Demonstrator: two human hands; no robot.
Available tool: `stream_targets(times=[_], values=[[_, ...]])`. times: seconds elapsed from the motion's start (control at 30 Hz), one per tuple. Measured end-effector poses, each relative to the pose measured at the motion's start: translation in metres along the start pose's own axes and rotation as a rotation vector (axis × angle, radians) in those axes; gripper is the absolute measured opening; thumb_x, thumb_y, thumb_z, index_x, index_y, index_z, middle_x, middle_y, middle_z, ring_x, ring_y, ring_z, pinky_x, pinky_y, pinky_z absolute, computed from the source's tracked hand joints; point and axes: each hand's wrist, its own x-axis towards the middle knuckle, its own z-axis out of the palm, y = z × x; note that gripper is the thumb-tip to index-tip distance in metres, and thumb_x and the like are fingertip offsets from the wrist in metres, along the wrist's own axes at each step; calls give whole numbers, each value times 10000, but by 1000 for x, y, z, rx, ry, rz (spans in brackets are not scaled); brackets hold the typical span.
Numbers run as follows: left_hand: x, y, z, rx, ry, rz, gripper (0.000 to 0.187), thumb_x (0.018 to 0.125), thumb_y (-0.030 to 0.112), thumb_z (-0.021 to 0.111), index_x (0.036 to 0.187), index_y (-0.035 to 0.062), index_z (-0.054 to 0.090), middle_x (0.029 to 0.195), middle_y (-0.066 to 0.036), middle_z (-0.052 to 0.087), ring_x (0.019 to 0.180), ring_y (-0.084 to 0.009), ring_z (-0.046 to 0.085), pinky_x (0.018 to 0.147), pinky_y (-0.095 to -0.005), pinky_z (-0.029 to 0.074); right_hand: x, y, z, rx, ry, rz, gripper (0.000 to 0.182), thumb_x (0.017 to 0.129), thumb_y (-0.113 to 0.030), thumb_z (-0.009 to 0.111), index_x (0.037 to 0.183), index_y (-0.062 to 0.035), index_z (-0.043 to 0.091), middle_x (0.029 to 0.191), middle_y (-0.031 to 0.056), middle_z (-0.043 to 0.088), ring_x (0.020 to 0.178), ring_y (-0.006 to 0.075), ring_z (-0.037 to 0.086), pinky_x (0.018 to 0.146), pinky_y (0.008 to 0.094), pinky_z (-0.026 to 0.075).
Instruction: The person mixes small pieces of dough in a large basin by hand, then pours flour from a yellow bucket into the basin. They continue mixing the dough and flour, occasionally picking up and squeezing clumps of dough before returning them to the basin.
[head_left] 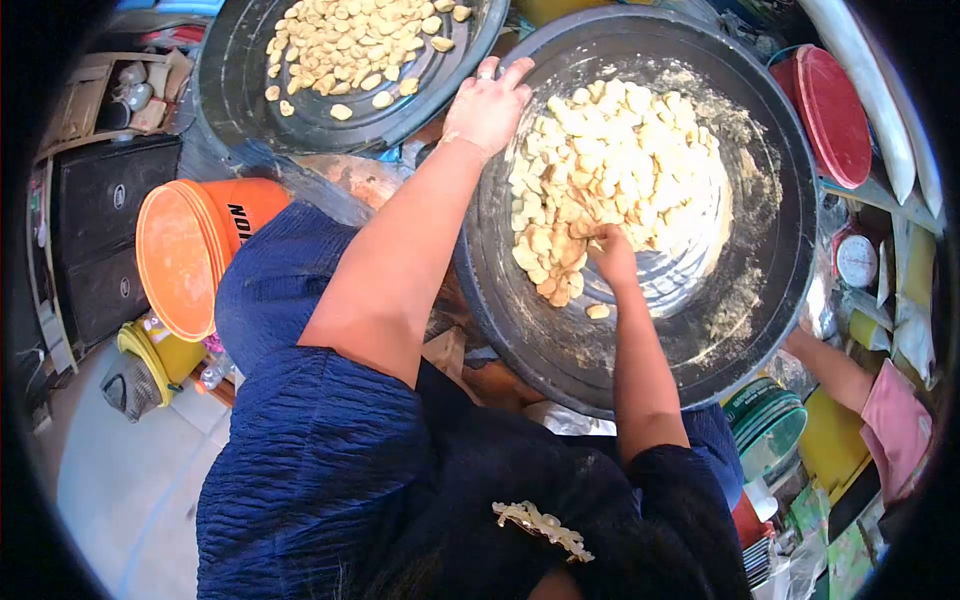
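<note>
My left hand (488, 108) lies over the left rim of a large black basin (785, 265), fingers curved onto its edge. Inside the basin is a heap of flat, rounded, pale yellow pieces (640, 150), with light powder smeared on the walls. Down at the lower edge of this heap is my right hand (614, 256), fingers bent together among the pieces; whatever they pinch is hidden. One single piece (597, 311) lies apart, just below that hand. A second dark basin (225, 95), holding more such pieces (350, 45), stands beyond my left hand.
An orange bucket (178, 260) and a yellow pail (160, 350) stand at left near black speakers (110, 200). At right are a red-lidded bucket (835, 115), a round dial scale (856, 262) and a green tub (765, 430). Another person's arm (830, 368) reaches in, pink-sleeved.
</note>
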Motion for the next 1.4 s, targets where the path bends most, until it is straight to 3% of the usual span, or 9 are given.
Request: stream_targets(times=[0.13, 0.27, 0.37, 0.57, 0.67, 0.87, 1.07, 1.2, 1.4], values=[[0, 1, -2, 0, -23, -15, 192, 777, 73, 505, 919, 95, 632, 1329, -12, 396, 1222, -317, 387, 929, -409, 430, -14, -23, 50, -21, 126, 41, 636, 689, -486, 686, 1220, -170, 534, 1301, 219, 337, 1182, 393, 375, 956, 479, 364], [1, 1, -4, -16, -42, -25, 201, 769, 64, 510, 923, 98, 634, 1334, -4, 391, 1224, -315, 384, 933, -410, 427, -15, -14, 87, -29, 221, -58, 532, 720, -298, 714, 1173, -101, 518, 1264, 212, 389, 1155, 354, 424, 932, 422, 392], [0, 1, -4, -1, -49, -27, 206, 760, 57, 516, 924, 100, 634, 1338, 1, 385, 1230, -313, 377, 933, -412, 426, -12, -22, 59, 955, 69, 158, 265, 801, -96, 627, 1048, -56, 539, 881, 60, 596, 874, 166, 577, 829, 318, 448], [1, 2, -2, -4, -18, -16, 203, 752, 48, 521, 911, 103, 635, 1328, -5, 394, 1217, -310, 387, 916, -409, 437, -16, -46, -14, 1399, -118, 142, 317, 822, -72, 608, 1121, -16, 522, 642, 4, 515, 575, 92, 492, 597, 240, 446], [0, 2, -1, -11, -6, -16, 195, 746, 37, 522, 894, 91, 636, 1334, -6, 388, 1210, -316, 391, 897, -409, 452, -8, -40, -9, 774, 343, 102, 422, 797, -154, 656, 1163, -31, 486, 618, 21, 531, 582, 138, 527, 589, 276, 446], [0, 2, -1, 13, -13, -12, 216, 730, 17, 519, 900, 82, 634, 1331, -11, 395, 1201, -329, 402, 905, -407, 454, -18, -6, 82, -68, 391, -217, 421, 756, -227, 685, 1121, -89, 525, 804, 118, 604, 730, 223, 613, 661, 306, 478], [3, 2, -3, 6, -70, -17, 205, 736, 85, 553, 927, 83, 628, 1345, -27, 384, 1234, -337, 361, 925, -430, 426, -22, -8, 45, 1426, -114, 288, 288, 878, -162, 526, 1134, -30, 515, 1008, 49, 571, 813, 153, 581, 708, 313, 498], [-2, 3, -4, 5, 43, 52, 416, 715, 420, 628, 985, 103, 622, 1336, -42, 386, 1287, -316, 264, 997, -518, 222, -10, -53, 15, 1536, -210, -18, 277, 901, -153, 524, 1144, -24, 497, 996, 52, 563, 897, 161, 554, 749, 311, 496], [-3, -3, -6, -44, -48, 284, 454, 747, 482, 578, 1020, 121, 617, 1176, -64, 527, 1237, -255, 352, 1009, -546, 180, 42, -157, 6, 1893, -94, -135, 162, 892, -102, 524, 1054, -88, 518, 910, 59, 606, 788, 196, 602, 706, 347, 516]])
